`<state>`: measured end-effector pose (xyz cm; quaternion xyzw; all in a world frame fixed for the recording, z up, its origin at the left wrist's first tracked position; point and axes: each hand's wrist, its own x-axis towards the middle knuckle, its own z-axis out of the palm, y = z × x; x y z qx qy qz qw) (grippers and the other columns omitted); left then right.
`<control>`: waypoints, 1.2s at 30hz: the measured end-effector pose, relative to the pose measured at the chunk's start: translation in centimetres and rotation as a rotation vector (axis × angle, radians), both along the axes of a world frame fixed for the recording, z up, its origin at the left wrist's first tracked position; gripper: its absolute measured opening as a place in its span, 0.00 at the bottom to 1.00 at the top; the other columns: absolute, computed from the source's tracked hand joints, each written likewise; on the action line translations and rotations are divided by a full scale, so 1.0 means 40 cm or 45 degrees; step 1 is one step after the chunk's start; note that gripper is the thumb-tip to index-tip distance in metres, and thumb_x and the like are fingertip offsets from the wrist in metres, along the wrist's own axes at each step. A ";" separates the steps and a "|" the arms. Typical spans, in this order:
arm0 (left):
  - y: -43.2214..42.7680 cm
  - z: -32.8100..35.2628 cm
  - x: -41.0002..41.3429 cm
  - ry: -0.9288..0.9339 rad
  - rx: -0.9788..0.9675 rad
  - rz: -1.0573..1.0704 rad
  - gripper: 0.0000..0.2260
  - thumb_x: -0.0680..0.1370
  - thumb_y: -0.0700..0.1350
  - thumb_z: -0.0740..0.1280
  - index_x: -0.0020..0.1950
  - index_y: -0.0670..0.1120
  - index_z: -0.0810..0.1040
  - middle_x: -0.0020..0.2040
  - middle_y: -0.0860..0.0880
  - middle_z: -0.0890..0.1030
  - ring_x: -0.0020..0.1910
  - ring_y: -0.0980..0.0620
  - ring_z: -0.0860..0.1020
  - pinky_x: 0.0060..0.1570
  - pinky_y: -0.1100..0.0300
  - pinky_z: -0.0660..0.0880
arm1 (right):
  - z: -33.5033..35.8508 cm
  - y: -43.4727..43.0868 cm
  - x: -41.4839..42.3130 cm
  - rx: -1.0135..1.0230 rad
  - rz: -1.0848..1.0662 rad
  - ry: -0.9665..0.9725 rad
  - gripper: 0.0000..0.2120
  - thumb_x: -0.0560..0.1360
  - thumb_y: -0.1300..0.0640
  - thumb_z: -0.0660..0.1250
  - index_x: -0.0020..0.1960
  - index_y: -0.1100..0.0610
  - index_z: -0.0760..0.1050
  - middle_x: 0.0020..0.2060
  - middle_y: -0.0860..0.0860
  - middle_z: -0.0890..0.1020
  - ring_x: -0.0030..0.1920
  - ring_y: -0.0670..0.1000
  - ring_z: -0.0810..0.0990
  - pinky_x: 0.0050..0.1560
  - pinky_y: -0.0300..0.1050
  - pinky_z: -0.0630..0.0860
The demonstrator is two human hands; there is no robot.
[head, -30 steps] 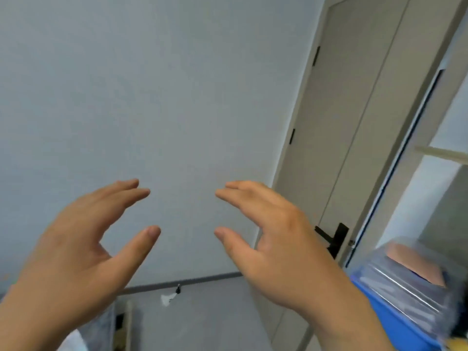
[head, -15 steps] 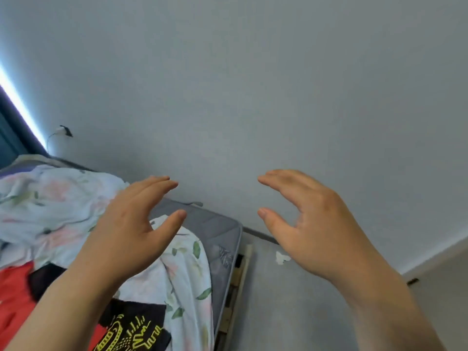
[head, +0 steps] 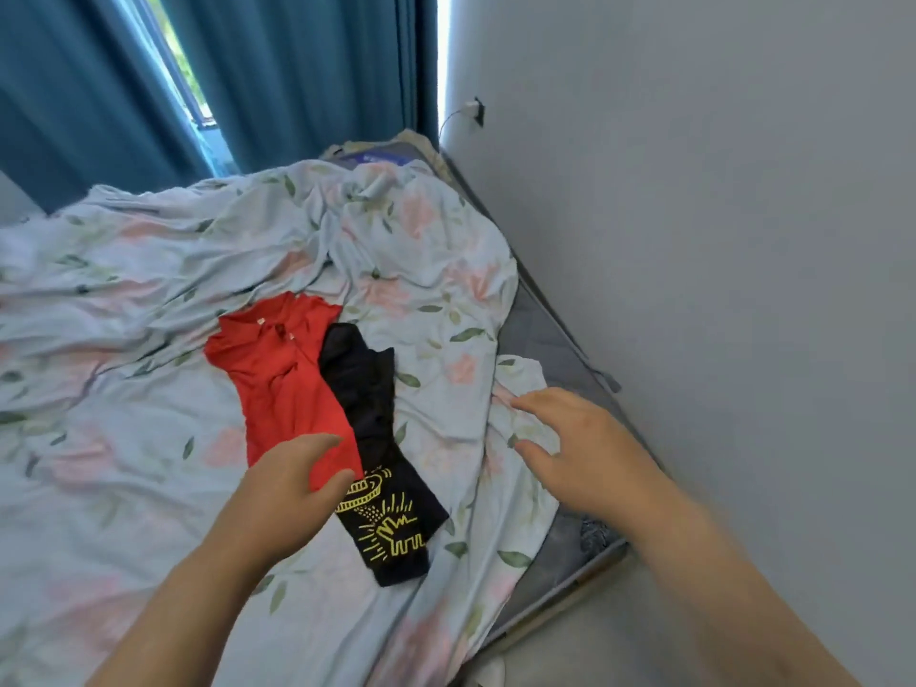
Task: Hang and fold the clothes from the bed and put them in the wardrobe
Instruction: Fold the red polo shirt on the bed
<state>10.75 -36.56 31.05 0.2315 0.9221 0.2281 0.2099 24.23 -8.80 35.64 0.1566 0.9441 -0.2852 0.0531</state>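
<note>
Partly hidden: the bottom of the red shirt sits behind the left hand, so its hem can't be seen. Can't tell if that hand touches the fabric or just hangs over it. The bed is mostly buried under the floral sheet; only a grey strip of mattress shows along the wall, plus a bit at the head end. The sheet runs off the left and bottom edges. Both forearms are cut off at the bottom.

Count: two garments, two hands, one sheet, one set of blue curtains with a gap of daylight.

Garments: red shirt lies flat-ish, collar toward the curtains, a few creases. The black shirt lies just beside it on the right, touching and slightly tucked under the red edge, with a yellow line drawing printed at its near end. Both sit mid-bed on the sheet.

Hands: left hand is spread, fingers loosely bent, holding nothing. The right hand is also spread and empty, over the sheet's bunched right edge near the mattress strip, well clear of the shirts.
</note>
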 end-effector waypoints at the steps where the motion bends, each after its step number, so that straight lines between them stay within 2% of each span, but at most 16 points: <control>1: -0.030 -0.018 -0.005 -0.025 -0.019 0.058 0.24 0.77 0.55 0.67 0.69 0.46 0.75 0.68 0.49 0.77 0.67 0.49 0.73 0.65 0.54 0.68 | -0.027 -0.020 -0.031 -0.023 0.042 -0.051 0.22 0.79 0.50 0.65 0.73 0.48 0.69 0.70 0.43 0.71 0.70 0.44 0.68 0.71 0.41 0.65; 3: -0.090 -0.063 -0.018 -0.076 -0.036 0.162 0.22 0.78 0.51 0.69 0.70 0.46 0.74 0.69 0.48 0.76 0.68 0.49 0.73 0.65 0.54 0.68 | -0.076 -0.072 -0.077 -0.039 0.122 -0.160 0.23 0.80 0.49 0.64 0.74 0.47 0.67 0.72 0.43 0.70 0.71 0.45 0.68 0.69 0.39 0.64; 8: -0.207 -0.182 -0.049 -0.308 -0.091 0.306 0.22 0.79 0.50 0.67 0.72 0.46 0.73 0.70 0.47 0.74 0.68 0.49 0.72 0.63 0.56 0.68 | -0.204 -0.202 -0.136 -0.150 0.176 -0.388 0.24 0.80 0.48 0.63 0.75 0.47 0.65 0.74 0.44 0.68 0.73 0.45 0.65 0.71 0.40 0.61; 13: -0.284 -0.351 -0.077 -0.526 -0.119 0.517 0.26 0.76 0.55 0.67 0.72 0.48 0.71 0.71 0.48 0.73 0.69 0.48 0.72 0.64 0.52 0.71 | -0.363 -0.271 -0.184 -0.243 0.190 -0.537 0.25 0.80 0.50 0.64 0.76 0.48 0.66 0.71 0.44 0.71 0.70 0.45 0.69 0.68 0.39 0.65; 15: -0.304 -0.442 -0.064 -0.575 -0.123 0.605 0.24 0.77 0.52 0.68 0.72 0.47 0.72 0.70 0.47 0.74 0.66 0.48 0.74 0.62 0.54 0.71 | -0.458 -0.295 -0.201 -0.299 0.158 -0.574 0.25 0.79 0.50 0.65 0.75 0.48 0.66 0.70 0.45 0.72 0.69 0.45 0.70 0.69 0.40 0.67; 17: -0.311 -0.544 -0.053 -0.590 -0.135 0.664 0.21 0.77 0.49 0.69 0.69 0.48 0.73 0.67 0.49 0.76 0.62 0.49 0.75 0.56 0.59 0.70 | -0.583 -0.323 -0.234 -0.341 0.163 -0.619 0.25 0.79 0.51 0.65 0.75 0.48 0.66 0.71 0.46 0.72 0.70 0.45 0.70 0.70 0.42 0.68; 20: -0.333 -0.709 -0.050 -0.553 -0.142 0.736 0.11 0.75 0.43 0.70 0.56 0.52 0.75 0.51 0.55 0.78 0.54 0.48 0.76 0.42 0.69 0.65 | -0.786 -0.388 -0.287 -0.383 0.257 -0.702 0.27 0.79 0.53 0.65 0.77 0.50 0.63 0.73 0.48 0.70 0.72 0.48 0.68 0.71 0.43 0.65; 21: -0.349 -0.768 -0.055 -0.489 -0.164 0.762 0.13 0.74 0.41 0.71 0.56 0.50 0.75 0.50 0.53 0.78 0.54 0.47 0.76 0.43 0.69 0.66 | -0.849 -0.410 -0.308 -0.398 0.291 -0.711 0.28 0.79 0.53 0.65 0.78 0.51 0.61 0.73 0.49 0.68 0.73 0.49 0.67 0.72 0.43 0.64; 23: -0.385 -0.884 -0.083 -0.413 -0.196 0.795 0.26 0.71 0.43 0.73 0.68 0.44 0.71 0.61 0.46 0.77 0.62 0.44 0.74 0.56 0.58 0.71 | -0.958 -0.454 -0.362 -0.397 0.344 -0.650 0.31 0.79 0.55 0.64 0.79 0.52 0.56 0.77 0.51 0.62 0.75 0.51 0.62 0.73 0.43 0.61; 26: -0.426 -1.027 -0.114 -0.437 -0.140 0.757 0.39 0.72 0.51 0.72 0.79 0.47 0.58 0.75 0.45 0.66 0.73 0.44 0.65 0.71 0.49 0.64 | -1.082 -0.495 -0.443 -0.307 0.426 -0.502 0.40 0.79 0.58 0.64 0.81 0.48 0.43 0.81 0.50 0.45 0.76 0.56 0.61 0.69 0.48 0.67; 28: -0.419 -1.073 -0.120 -0.398 -0.347 0.627 0.40 0.74 0.57 0.71 0.81 0.53 0.53 0.76 0.43 0.62 0.73 0.40 0.62 0.72 0.48 0.62 | -1.131 -0.501 -0.487 -0.212 0.501 -0.502 0.44 0.78 0.58 0.65 0.80 0.45 0.36 0.80 0.49 0.40 0.74 0.59 0.65 0.65 0.51 0.71; 29: -0.413 -1.090 -0.121 -0.308 -0.440 0.596 0.38 0.75 0.57 0.70 0.80 0.55 0.54 0.73 0.42 0.64 0.69 0.38 0.64 0.70 0.46 0.64 | -1.153 -0.499 -0.504 -0.164 0.542 -0.503 0.45 0.78 0.56 0.66 0.80 0.46 0.34 0.80 0.50 0.44 0.73 0.60 0.65 0.67 0.53 0.70; 31: -0.417 -1.114 -0.128 -0.112 -0.405 0.631 0.30 0.75 0.51 0.69 0.76 0.53 0.67 0.59 0.40 0.71 0.56 0.38 0.71 0.58 0.43 0.73 | -1.180 -0.493 -0.541 -0.029 0.565 -0.496 0.45 0.78 0.51 0.67 0.80 0.49 0.37 0.75 0.52 0.59 0.71 0.59 0.65 0.67 0.56 0.70; 33: -0.435 -1.144 -0.136 -0.048 -0.308 0.702 0.24 0.71 0.44 0.64 0.67 0.48 0.76 0.47 0.43 0.74 0.44 0.41 0.74 0.47 0.49 0.75 | -1.198 -0.491 -0.570 0.054 0.498 -0.544 0.35 0.79 0.53 0.66 0.79 0.53 0.50 0.66 0.53 0.69 0.66 0.59 0.68 0.63 0.57 0.72; 35: -0.441 -1.149 -0.149 -0.080 -0.200 0.735 0.23 0.68 0.41 0.59 0.62 0.49 0.79 0.46 0.45 0.78 0.43 0.44 0.78 0.46 0.53 0.75 | -1.188 -0.492 -0.579 0.008 0.387 -0.494 0.16 0.78 0.59 0.63 0.65 0.54 0.69 0.55 0.53 0.76 0.58 0.58 0.74 0.59 0.57 0.75; 36: -0.435 -1.130 -0.151 -0.111 -0.142 0.777 0.20 0.71 0.40 0.59 0.60 0.49 0.80 0.48 0.46 0.81 0.46 0.45 0.79 0.48 0.54 0.75 | -1.181 -0.492 -0.576 -0.002 0.358 -0.504 0.09 0.77 0.61 0.62 0.56 0.55 0.72 0.50 0.52 0.78 0.53 0.56 0.76 0.57 0.55 0.77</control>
